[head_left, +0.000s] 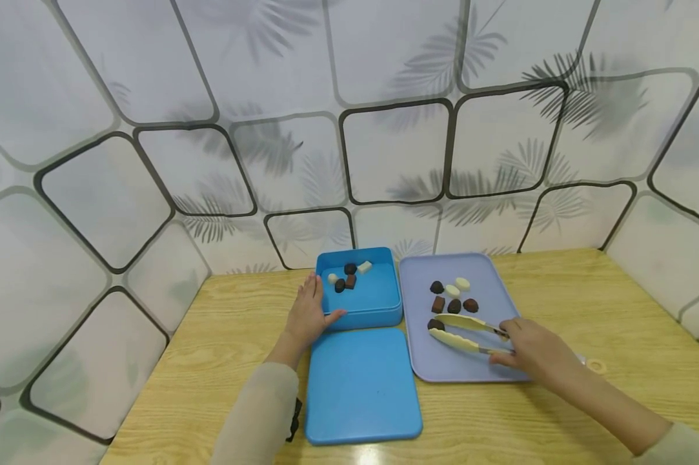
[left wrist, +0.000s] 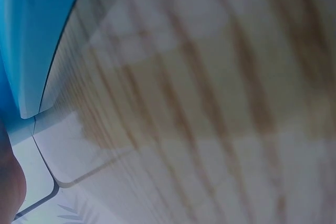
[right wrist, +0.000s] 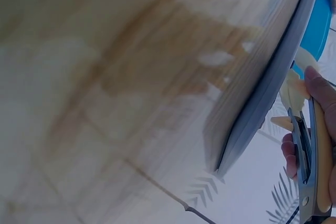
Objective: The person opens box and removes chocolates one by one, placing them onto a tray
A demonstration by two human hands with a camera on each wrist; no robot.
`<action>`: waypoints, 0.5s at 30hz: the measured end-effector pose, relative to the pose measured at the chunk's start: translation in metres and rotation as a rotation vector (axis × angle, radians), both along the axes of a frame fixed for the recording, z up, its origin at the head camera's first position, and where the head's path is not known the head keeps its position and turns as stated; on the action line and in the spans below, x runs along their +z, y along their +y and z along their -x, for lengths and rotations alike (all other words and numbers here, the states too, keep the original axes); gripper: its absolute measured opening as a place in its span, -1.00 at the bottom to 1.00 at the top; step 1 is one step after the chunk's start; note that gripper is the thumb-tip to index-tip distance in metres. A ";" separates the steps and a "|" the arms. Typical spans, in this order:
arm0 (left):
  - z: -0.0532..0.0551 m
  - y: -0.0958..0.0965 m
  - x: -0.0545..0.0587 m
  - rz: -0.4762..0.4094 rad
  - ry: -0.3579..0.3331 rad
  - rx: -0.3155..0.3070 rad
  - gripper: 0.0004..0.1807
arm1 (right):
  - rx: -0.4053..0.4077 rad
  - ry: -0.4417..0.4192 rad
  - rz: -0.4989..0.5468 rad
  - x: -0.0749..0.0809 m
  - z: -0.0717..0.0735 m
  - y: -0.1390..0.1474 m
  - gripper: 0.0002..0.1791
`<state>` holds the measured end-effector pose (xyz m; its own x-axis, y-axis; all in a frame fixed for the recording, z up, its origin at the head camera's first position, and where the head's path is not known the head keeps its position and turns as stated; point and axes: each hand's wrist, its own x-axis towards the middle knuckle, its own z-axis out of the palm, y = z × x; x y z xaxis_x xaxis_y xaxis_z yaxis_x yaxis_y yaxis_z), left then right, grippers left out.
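My right hand grips a pair of tongs with cream tips and metal arms, low over the lilac tray. The tong tips are spread on either side of a dark chocolate at the tray's left. Beyond them lie several brown, dark and white chocolates. In the right wrist view the tongs' handle shows between thumb and fingers. My left hand rests with straight fingers along the left wall of a blue box, thumb at its front rim. Several chocolates lie inside.
A blue lid lies flat in front of the box, beside the tray. The wooden table meets a patterned wall covering behind and at both sides. The tongs' ring end juts past the tray's right side.
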<state>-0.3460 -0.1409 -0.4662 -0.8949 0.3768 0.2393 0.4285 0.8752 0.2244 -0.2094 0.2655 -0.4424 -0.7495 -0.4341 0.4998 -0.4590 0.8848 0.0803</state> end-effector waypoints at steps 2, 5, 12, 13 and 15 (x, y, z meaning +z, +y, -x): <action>0.000 0.000 0.000 -0.011 0.010 -0.005 0.42 | 0.009 0.024 -0.002 0.000 0.001 0.001 -0.33; -0.001 0.000 -0.001 -0.017 0.025 -0.014 0.40 | 0.041 0.089 0.003 0.002 0.001 0.002 -0.26; 0.000 0.000 -0.002 -0.014 0.049 -0.024 0.38 | 0.129 0.265 0.045 0.014 0.002 -0.002 -0.06; 0.000 0.000 -0.002 -0.013 0.047 -0.022 0.38 | 0.139 0.279 0.046 0.016 0.003 -0.003 -0.06; 0.000 -0.001 -0.002 -0.011 0.046 -0.020 0.38 | 0.149 0.292 0.052 0.020 0.004 -0.005 -0.07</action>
